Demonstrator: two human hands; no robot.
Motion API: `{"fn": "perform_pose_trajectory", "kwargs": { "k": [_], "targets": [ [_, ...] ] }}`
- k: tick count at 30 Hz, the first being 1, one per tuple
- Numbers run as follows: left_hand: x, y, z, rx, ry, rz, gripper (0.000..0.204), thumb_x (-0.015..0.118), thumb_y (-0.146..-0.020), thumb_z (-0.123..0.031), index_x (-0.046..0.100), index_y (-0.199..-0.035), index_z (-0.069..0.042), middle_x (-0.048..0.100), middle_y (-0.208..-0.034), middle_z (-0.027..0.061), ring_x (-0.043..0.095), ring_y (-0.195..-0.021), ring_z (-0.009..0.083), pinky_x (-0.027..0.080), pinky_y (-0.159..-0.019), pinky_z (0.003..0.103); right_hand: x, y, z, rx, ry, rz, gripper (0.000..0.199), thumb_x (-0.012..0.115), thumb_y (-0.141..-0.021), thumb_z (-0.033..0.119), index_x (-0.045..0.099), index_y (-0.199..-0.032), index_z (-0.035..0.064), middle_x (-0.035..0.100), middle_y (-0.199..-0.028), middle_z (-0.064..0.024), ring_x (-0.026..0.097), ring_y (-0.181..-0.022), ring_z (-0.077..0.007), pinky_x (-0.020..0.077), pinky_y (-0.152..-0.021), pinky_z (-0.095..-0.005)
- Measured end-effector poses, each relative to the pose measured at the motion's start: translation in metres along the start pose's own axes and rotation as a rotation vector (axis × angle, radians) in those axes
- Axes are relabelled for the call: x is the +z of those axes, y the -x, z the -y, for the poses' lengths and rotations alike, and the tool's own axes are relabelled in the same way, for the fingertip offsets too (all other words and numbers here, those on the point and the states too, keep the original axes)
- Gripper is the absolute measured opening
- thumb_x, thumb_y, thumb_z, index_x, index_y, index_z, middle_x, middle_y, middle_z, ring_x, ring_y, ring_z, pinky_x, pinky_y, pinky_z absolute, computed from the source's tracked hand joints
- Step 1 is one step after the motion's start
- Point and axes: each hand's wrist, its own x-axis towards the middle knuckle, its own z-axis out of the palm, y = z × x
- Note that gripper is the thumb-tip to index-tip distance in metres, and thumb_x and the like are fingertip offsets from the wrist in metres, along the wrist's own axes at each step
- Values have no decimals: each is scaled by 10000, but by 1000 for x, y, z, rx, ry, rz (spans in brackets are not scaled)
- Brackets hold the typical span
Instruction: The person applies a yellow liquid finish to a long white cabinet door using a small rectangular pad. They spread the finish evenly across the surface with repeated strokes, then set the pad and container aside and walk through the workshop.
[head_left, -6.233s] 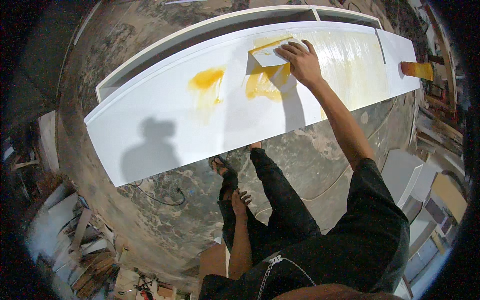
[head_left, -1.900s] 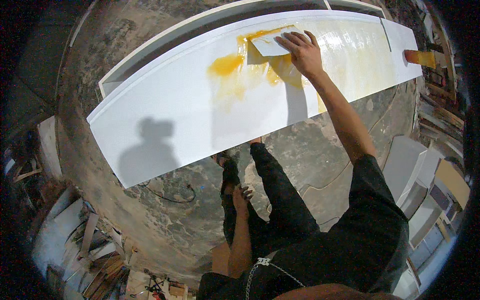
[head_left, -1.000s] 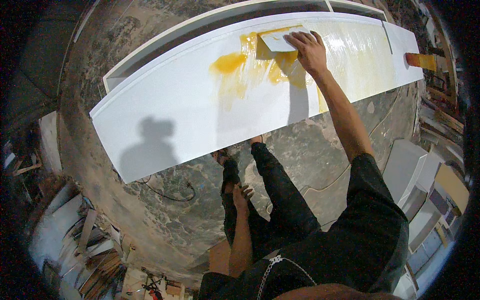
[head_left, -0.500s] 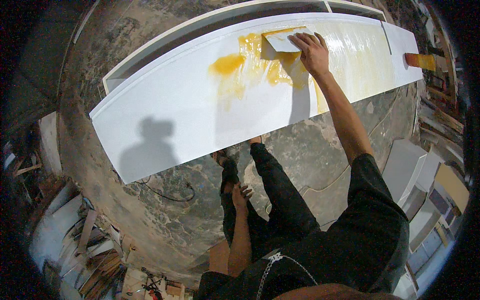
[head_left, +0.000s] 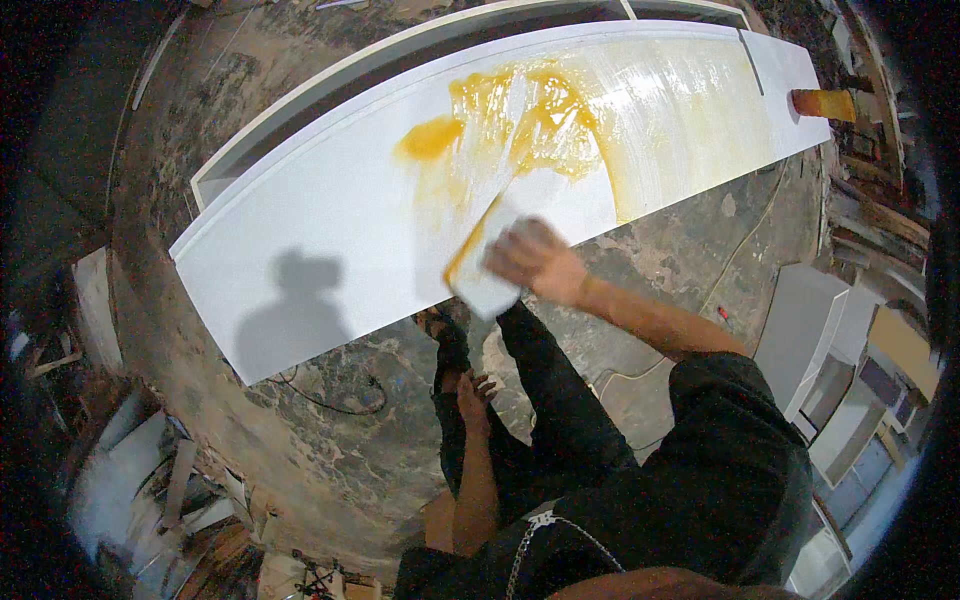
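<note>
Presumably avoiding its yellow edge, the right hand clamps a white sheet; the left hand rests nearer, unclenched.

my right hand is smeared by blur, so my separate fingers run together, and it hides one side of the white spreader, itself blurred. that spreader covers the upper end of one black trouser leg. my left hand shows mostly its back; its palm is hidden. the white board hides the lower part of the long frame, which the top edge crops. a red thing on the floor is too small to tell.
</note>
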Motion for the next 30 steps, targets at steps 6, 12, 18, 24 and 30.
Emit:
{"fn": "perform_pose_trajectory", "kwargs": {
  "k": [6, 12, 18, 24, 30],
  "targets": [
    [0, 6, -3, -69, -11, -114, 600, 488, -980, -543, 459, -1351, -74, 618, -1090, 106, 636, -958, 242, 501, -827, 390, -22, -24, -69, 259, -127, -184, 641, 580, -688, 71, 612, -1315, 198, 623, -1271, -70, 584, -1140, -297, 434, -1045, -477],
    [-6, -7, 15, -18, -35, -80, 589, 487, -973, -566, 475, -1318, -88, 623, -1059, 98, 651, -895, 229, 522, -776, 364, -12, -31, -206, 596, 175, -345, 559, 553, -793, 23, 615, -1289, 273, 654, -1235, -56, 607, -1146, -268, 469, -1003, -414],
    [-1, 2, 12, 43, -12, -16, 605, 473, -981, -557, 459, -1349, -77, 627, -1107, 109, 652, -926, 231, 522, -787, 380, -4, -36, -236, 610, 245, -322, 502, 566, -789, 33, 649, -1232, 255, 676, -1190, -38, 622, -1120, -246, 473, -982, -400],
    [5, -3, 17, -40, -85, -113, 636, 470, -984, -551, 431, -1402, -73, 630, -1117, 129, 659, -919, 245, 520, -792, 387, -11, -42, -212, 502, 178, -214, 468, 576, -774, 47, 664, -1187, 249, 667, -1195, 1, 622, -1109, -223, 488, -972, -394],
    [-8, -18, 59, -103, -169, -66, 606, 453, -992, -541, 463, -1374, -71, 638, -1118, 139, 671, -873, 260, 538, -750, 376, -25, 11, -197, 473, 195, -139, 455, 563, -784, 33, 673, -1174, 240, 679, -1161, 1, 635, -1080, -214, 510, -947, -379]
  ]
}}
